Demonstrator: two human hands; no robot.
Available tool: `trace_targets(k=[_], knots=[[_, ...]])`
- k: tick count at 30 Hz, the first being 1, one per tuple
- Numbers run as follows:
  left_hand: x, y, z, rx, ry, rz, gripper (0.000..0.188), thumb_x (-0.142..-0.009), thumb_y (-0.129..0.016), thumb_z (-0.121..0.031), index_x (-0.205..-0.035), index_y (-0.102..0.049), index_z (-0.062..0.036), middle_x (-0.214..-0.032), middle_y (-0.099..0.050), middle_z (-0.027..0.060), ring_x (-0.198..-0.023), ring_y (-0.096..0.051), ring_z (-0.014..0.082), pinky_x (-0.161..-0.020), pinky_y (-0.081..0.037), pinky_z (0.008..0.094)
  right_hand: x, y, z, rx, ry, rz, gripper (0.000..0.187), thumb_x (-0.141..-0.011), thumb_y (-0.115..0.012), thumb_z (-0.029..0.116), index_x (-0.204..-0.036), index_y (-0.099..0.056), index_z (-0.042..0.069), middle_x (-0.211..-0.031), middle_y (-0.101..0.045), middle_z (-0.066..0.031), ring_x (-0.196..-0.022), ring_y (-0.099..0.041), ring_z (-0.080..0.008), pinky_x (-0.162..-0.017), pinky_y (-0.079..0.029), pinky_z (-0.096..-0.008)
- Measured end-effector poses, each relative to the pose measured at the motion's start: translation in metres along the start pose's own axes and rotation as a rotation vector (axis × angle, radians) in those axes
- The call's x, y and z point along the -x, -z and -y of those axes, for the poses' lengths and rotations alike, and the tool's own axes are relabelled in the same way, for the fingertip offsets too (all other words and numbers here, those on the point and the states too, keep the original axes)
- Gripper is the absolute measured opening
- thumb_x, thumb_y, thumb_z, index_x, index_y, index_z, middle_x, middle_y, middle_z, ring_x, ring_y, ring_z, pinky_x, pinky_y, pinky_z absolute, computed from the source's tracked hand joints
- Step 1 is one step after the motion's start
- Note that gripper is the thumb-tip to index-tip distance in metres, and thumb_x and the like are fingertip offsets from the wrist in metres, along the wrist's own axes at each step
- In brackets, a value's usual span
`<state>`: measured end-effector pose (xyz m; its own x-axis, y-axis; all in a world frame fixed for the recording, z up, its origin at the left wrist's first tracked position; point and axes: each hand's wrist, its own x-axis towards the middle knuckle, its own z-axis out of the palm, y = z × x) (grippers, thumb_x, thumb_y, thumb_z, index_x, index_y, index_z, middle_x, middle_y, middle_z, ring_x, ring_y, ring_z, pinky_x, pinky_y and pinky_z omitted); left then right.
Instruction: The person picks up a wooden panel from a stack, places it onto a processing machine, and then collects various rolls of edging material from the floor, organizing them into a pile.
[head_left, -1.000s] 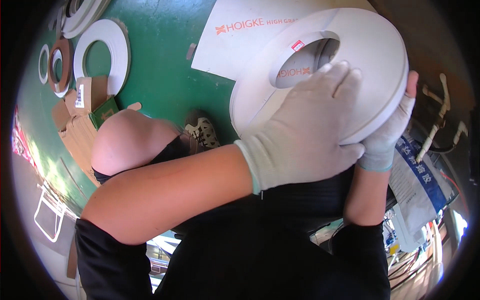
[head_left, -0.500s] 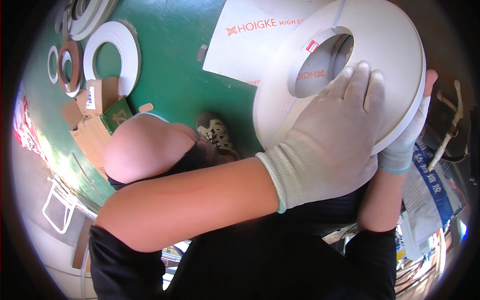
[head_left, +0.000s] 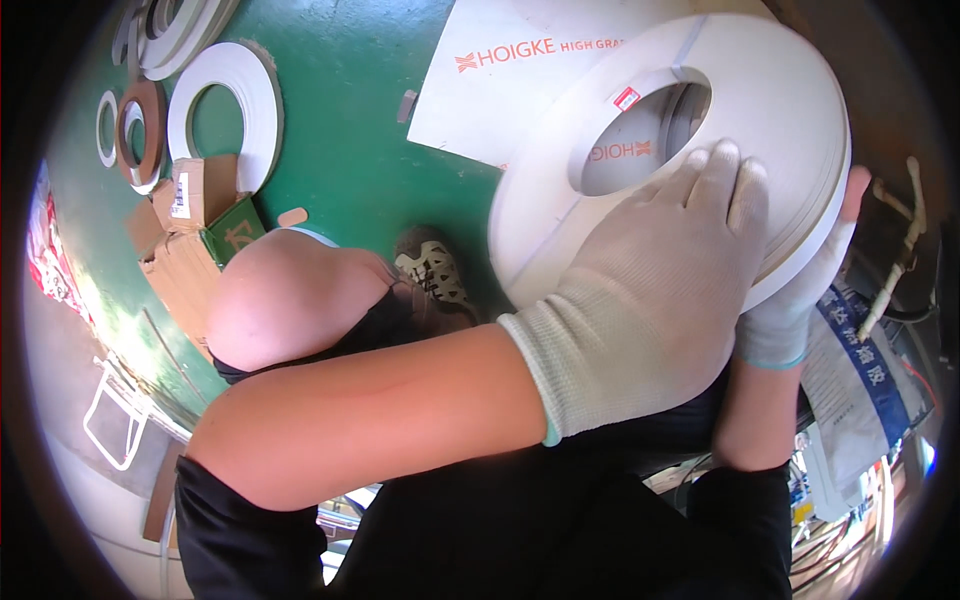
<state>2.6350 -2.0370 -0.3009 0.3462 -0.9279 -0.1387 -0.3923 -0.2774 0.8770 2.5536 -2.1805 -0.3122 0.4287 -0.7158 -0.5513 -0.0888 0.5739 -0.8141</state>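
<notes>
Flat, fingers extended, the left hand (head_left: 665, 280) rests on a big white roll (head_left: 780, 105); the right hand (head_left: 790, 310) cups its outer edge, how tightly I cannot tell. Beyond them lies a white sheet (head_left: 485, 105); farther left, a cardboard box (head_left: 180, 265); just ahead, a red label (head_left: 627, 99).

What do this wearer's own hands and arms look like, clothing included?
The left hand wears a pale grey knitted fabric glove with a teal-edged cuff. The right hand wears a similar glove, one fingertip uncovered. Black fabric sleeves stop around the elbows; both forearms are bare.
</notes>
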Motion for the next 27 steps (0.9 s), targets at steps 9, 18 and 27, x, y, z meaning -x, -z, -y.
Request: trace_targets(k=[9, 18, 27], knots=[[0.016, 0.009, -0.003, -0.203, -0.111, -0.096, 0.053, -0.086, -0.063, -0.018, -0.133, -0.054, 0.0055, -0.129, -0.065, 0.0204, -0.118, -0.066, 0.0299, -0.097, -0.054, 0.0379, 0.043, 0.013, -0.015, -0.306, -0.108, 0.028, 0.079, -0.103, -0.041, 0.069, -0.158, -0.04, 0.012, -0.157, -0.048, -0.0128, -0.139, -0.05, -0.03, -0.121, -0.037, -0.0443], [-0.012, 0.098, 0.032, -0.232, 0.081, -0.264, 0.035, -0.094, -0.072, -0.021, -0.122, -0.068, 0.0002, -0.097, -0.073, 0.012, -0.081, -0.07, 0.0211, -0.076, -0.055, 0.0323, 0.033, 0.007, -0.003, 0.292, 0.166, 0.55, 0.097, -0.099, -0.052, 0.067, -0.16, -0.028, -0.004, -0.151, -0.052, -0.0243, -0.135, -0.056, -0.0356, -0.117, -0.039, -0.0473], [-0.039, 0.148, 0.127, 0.184, 0.343, -0.561, 0.039, -0.103, -0.066, -0.022, -0.133, -0.064, 0.003, -0.111, -0.072, 0.0048, -0.098, -0.065, 0.0112, -0.087, -0.052, 0.0269, 0.023, 0.012, 0.003, 0.493, 0.137, 0.602, 0.069, -0.101, -0.067, 0.037, -0.15, -0.047, -0.007, -0.137, -0.062, -0.0237, -0.127, -0.061, -0.0289, -0.112, -0.044, -0.0399]])
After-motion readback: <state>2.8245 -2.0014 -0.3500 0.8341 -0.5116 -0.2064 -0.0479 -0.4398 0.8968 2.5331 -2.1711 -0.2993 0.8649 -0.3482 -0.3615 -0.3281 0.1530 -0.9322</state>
